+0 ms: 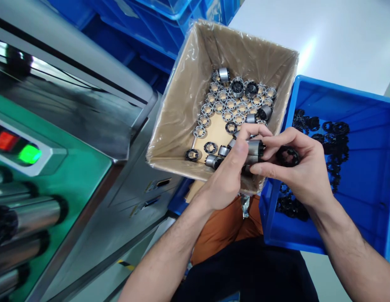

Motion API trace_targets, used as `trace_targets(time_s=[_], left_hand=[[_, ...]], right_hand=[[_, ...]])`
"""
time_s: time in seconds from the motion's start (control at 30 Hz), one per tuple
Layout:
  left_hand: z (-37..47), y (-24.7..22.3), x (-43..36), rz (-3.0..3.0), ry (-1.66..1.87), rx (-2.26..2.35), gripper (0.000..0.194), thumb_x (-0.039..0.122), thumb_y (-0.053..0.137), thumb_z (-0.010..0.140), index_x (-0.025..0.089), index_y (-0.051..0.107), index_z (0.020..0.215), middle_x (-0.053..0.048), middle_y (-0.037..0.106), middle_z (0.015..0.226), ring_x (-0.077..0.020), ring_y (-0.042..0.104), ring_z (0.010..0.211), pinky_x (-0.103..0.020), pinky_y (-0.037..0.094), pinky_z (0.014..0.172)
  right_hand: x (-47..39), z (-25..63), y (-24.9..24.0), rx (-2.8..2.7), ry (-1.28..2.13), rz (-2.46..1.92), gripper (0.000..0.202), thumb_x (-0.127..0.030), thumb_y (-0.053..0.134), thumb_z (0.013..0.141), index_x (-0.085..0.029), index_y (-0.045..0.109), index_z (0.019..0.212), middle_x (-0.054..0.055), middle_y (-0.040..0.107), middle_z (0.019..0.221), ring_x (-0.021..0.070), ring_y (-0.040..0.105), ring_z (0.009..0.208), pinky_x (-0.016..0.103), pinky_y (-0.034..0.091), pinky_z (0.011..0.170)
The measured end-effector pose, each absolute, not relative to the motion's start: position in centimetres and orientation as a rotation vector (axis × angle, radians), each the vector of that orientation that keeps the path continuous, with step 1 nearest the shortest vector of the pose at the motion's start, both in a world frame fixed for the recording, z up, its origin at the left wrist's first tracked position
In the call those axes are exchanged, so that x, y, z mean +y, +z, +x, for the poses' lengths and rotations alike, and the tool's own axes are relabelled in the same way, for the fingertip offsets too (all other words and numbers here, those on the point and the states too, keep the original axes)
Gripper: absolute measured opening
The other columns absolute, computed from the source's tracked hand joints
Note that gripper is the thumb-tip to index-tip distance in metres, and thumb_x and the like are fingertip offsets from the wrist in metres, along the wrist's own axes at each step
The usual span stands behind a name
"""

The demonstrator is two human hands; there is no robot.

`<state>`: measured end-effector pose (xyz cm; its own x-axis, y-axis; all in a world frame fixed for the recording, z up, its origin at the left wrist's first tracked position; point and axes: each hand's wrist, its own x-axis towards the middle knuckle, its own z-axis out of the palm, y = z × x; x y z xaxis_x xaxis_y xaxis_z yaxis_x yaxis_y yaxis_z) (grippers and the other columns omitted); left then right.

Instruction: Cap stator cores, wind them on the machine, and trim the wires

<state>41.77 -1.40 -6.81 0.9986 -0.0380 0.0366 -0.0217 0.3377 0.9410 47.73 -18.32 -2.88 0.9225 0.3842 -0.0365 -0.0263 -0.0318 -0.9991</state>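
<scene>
- The metal cylinder [254, 152] lies between the two hands, over the near right corner of the lined box [178, 121]; a black toothed edge shows at its right end.
- The left hand [224, 180] has its grip closed on the cylinder, thumb and fingers around the left part.
- The right hand [308, 172] has its fingertips at the cylinder's right end, and its grip is closed on a black ring [287, 156] tucked within the curled fingers.
- Inside the box, upright metal rings [228, 115] cluster toward the far and right sides; some pieces bear black caps, and a few lie on their sides nearer the left hand.
- The box has brown walls under clear, crinkled plastic, and a smooth tan base.
- Just right of it, a blue bin [365, 167] holds loose black toothed rings [336, 128], heaped along its left part.
- Beyond the bin is a glossy white worktop [333, 42].
- Blue crates [151, 25] of smooth plastic stand behind the box.
- At left, a machine's green panel [78, 167] carries shiny cylindrical parts [37, 214] beside red and green lights [29, 154].
</scene>
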Motion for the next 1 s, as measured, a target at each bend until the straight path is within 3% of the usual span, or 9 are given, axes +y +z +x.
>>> trace_targets(time_s=[0.07,0.17,0.27,0.37,0.43,0.6,0.73,0.87,1.0], left_hand=[[41.7,-6.9,-1.5,1.271,-0.058,-0.047,0.048,0.07,0.054,0.122,0.027,0.072,0.131,-0.009,0.079,0.117,-0.0238,0.078,0.096,-0.038,0.066,0.087],[42.1,-7.0,-1.6,1.254,-0.01,-0.008,0.062,0.086,0.059,0.113,0.025,0.066,0.106,-0.006,0.078,0.094,-0.0174,0.072,0.066,-0.03,0.058,0.06],[43.0,-6.8,-1.7,1.204,0.17,0.207,0.063,0.086,0.059,0.111,0.026,0.049,0.094,0.002,0.07,0.073,-0.0123,0.056,0.048,-0.026,0.049,0.048],[43.7,-6.4,-1.7,1.151,0.171,0.277,0.047,0.074,0.064,0.112,0.029,0.05,0.105,0.01,0.051,0.061,-0.011,0.037,0.042,-0.026,0.045,0.045],[43.7,-6.2,-1.7,1.1,0.149,0.252,0.04,0.067,0.069,0.111,0.03,0.056,0.12,0.007,0.057,0.073,-0.0127,0.044,0.05,-0.029,0.052,0.051],[43.1,-6.5,-1.8,1.079,0.109,0.207,0.04,0.068,0.07,0.115,0.032,0.067,0.131,0.0,0.062,0.09,-0.0149,0.057,0.064,-0.029,0.055,0.053],[42.7,-6.8,-2.0,1.146,0.077,0.193,0.053,0.08,0.055,0.118,0.028,0.065,0.116,-0.001,0.059,0.089,-0.016,0.056,0.064,-0.032,0.061,0.057],[42.5,-7.0,-1.9,1.148,0.004,0.152,0.05,0.076,0.052,0.121,0.028,0.067,0.124,-0.003,0.064,0.093,-0.0168,0.055,0.066,-0.031,0.058,0.057],[42.4,-7.1,-1.8,1.161,-0.023,0.128,0.051,0.077,0.054,0.121,0.03,0.068,0.132,-0.001,0.061,0.088,-0.0157,0.054,0.065,-0.028,0.053,0.055]], right_hand=[[-18.5,47.7,-2.7,-0.242,0.371,-1.548,0.043,-0.055,0.114,0.079,-0.029,0.086,0.099,-0.005,0.071,0.074,0.0154,0.066,0.063,0.034,0.064,0.065],[-19.0,47.8,-2.2,-0.162,0.437,-1.457,0.039,-0.069,0.088,0.104,-0.031,0.086,0.114,-0.005,0.057,0.069,0.0131,0.045,0.051,0.031,0.042,0.046],[-19.4,47.9,-2.1,-0.217,0.517,-1.432,0.042,-0.07,0.066,0.116,-0.033,0.085,0.12,0.0,0.07,0.088,0.0169,0.058,0.067,0.033,0.055,0.058],[-19.6,48.1,-2.5,-0.379,0.556,-1.456,0.031,-0.059,0.073,0.116,-0.034,0.086,0.13,0.003,0.082,0.112,0.0212,0.075,0.097,0.039,0.071,0.094],[-19.5,48.1,-2.7,-0.446,0.553,-1.44,0.033,-0.057,0.078,0.115,-0.034,0.085,0.137,0.004,0.085,0.118,0.0242,0.081,0.11,0.044,0.073,0.106],[-19.3,48.1,-3.1,-0.421,0.528,-1.441,0.048,-0.052,0.09,0.108,-0.038,0.077,0.152,0.004,0.089,0.124,0.0248,0.086,0.103,0.049,0.078,0.101],[-19.2,47.9,-3.1,-0.425,0.383,-1.488,0.043,-0.039,0.102,0.098,-0.036,0.087,0.138,0.002,0.086,0.126,0.0227,0.085,0.109,0.044,0.077,0.104],[-19.4,48.1,-3.4,-0.511,0.225,-1.599,0.038,-0.028,0.107,0.092,-0.038,0.094,0.126,0.004,0.077,0.133,0.0228,0.078,0.125,0.04,0.076,0.107],[-19.5,48.3,-3.8,-0.591,0.178,-1.67,0.043,-0.03,0.107,0.092,-0.037,0.093,0.132,0.005,0.083,0.129,0.0255,0.08,0.122,0.043,0.077,0.1]])
